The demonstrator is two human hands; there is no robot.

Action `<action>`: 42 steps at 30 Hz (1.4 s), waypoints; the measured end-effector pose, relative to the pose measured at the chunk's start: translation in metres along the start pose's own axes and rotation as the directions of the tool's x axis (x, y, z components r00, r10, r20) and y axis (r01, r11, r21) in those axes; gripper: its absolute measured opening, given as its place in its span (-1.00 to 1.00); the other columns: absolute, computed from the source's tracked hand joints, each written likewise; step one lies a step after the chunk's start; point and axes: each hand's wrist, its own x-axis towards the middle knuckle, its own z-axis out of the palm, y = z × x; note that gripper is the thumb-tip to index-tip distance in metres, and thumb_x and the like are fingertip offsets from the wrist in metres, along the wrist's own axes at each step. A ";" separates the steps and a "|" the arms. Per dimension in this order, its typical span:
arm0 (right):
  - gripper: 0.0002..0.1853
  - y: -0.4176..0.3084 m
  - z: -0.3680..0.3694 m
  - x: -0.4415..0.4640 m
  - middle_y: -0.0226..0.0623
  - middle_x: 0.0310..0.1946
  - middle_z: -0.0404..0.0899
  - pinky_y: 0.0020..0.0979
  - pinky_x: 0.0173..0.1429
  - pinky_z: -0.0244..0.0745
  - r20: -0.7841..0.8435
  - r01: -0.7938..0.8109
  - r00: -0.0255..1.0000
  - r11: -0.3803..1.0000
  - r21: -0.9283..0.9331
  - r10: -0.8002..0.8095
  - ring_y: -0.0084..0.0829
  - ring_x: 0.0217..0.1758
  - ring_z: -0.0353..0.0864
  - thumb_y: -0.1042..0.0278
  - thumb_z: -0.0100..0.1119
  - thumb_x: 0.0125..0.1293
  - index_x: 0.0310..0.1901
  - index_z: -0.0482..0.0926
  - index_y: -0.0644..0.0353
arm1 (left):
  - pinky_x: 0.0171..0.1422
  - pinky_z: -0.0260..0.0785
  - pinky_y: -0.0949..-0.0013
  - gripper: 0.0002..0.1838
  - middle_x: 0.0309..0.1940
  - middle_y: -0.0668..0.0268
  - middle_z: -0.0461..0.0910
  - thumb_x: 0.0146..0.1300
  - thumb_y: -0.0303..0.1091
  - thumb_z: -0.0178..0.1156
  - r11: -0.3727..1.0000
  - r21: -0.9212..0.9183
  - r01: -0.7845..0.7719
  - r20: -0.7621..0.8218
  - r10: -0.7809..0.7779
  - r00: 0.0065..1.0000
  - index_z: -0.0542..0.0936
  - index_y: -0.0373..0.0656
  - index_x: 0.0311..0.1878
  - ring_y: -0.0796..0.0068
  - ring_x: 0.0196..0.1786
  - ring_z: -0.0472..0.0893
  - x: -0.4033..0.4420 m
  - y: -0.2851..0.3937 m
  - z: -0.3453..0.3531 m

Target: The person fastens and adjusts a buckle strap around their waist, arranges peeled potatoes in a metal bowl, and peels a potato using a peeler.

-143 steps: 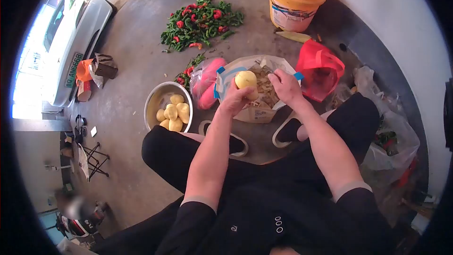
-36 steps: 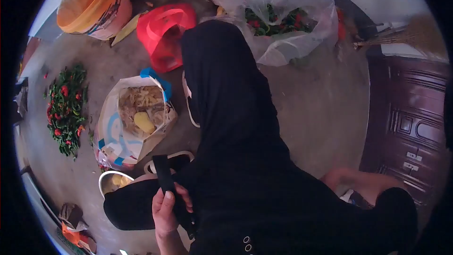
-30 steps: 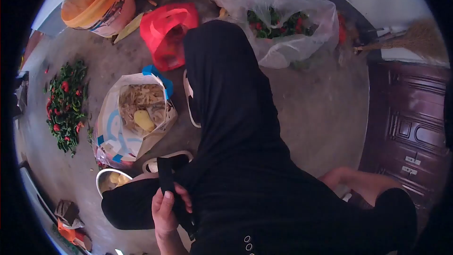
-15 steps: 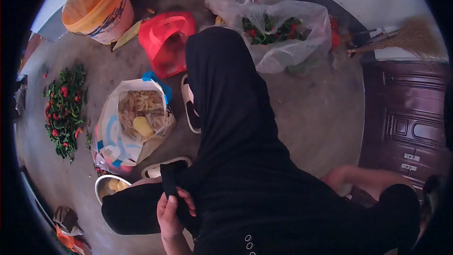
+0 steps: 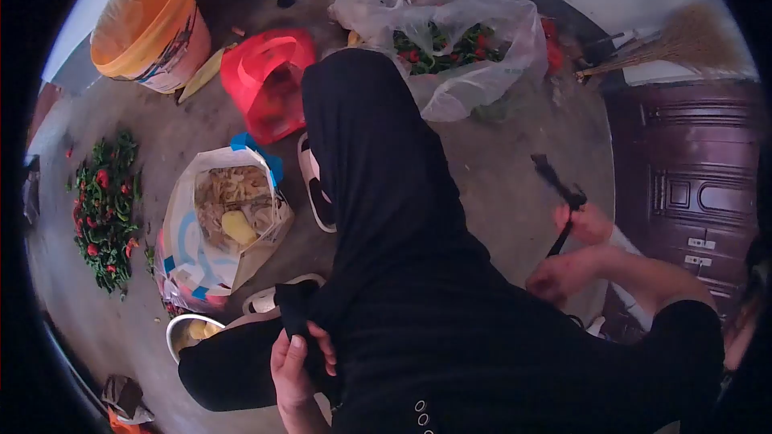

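Note:
At my lap, my left hand is closed around a black cloth strap that hangs over my dark-clothed leg. Out to the right, my right hand has its fingers curled, slightly blurred. Just above it, another person's hand grips a second black strap, its loose end sticking up to the left. The lower part of that strap runs down to my curled right fingers, and their inner side is hidden, so I cannot tell whether they grip it.
Peelings and a potato lie in a white bag. Nearby are a bowl, green and red peppers, a red bag, an orange bucket, a clear bag, a broom and a dark door.
The other person's hand and the second black strap have come into view on the right. My right hand has shifted up and left. My left hand keeps its hold.

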 end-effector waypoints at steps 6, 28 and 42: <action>-0.60 0.003 0.014 0.007 -0.22 -0.17 0.77 -0.25 0.07 0.63 -0.334 -0.039 0.942 0.998 -0.047 0.021 -0.32 -0.04 0.78 0.03 0.23 0.46 0.04 0.70 0.23 | -0.44 0.48 0.36 -0.60 -0.35 0.13 0.61 0.60 -0.07 0.06 1.000 -0.006 -0.021 0.011 0.021 1.000 0.55 -0.30 0.04 0.36 -0.39 0.61 0.000 -0.003 0.002; -0.75 -0.173 -0.055 0.014 -0.49 -0.49 0.56 -0.53 -0.49 0.37 -0.517 0.599 0.613 0.778 -0.190 -0.598 -0.68 -0.58 0.49 0.30 0.41 0.38 -0.05 0.57 0.18 | -0.36 0.47 0.38 -0.65 -0.48 0.24 0.56 0.67 -0.17 -0.04 0.996 -0.039 0.081 -0.081 -0.084 0.993 0.58 -0.27 -0.05 0.41 -0.51 0.54 0.028 0.021 0.015; -0.59 -0.271 -0.081 0.157 -0.49 -0.45 0.45 -0.54 -0.62 0.11 -0.089 0.476 0.854 0.701 0.531 -0.512 -0.70 -0.62 0.29 0.26 0.37 0.40 0.15 0.47 0.23 | -0.46 0.46 0.44 -0.65 -0.49 0.29 0.54 0.66 -0.13 -0.01 0.957 -0.271 -0.099 -0.154 0.059 0.986 0.58 -0.23 -0.07 0.49 -0.51 0.55 0.008 0.008 -0.028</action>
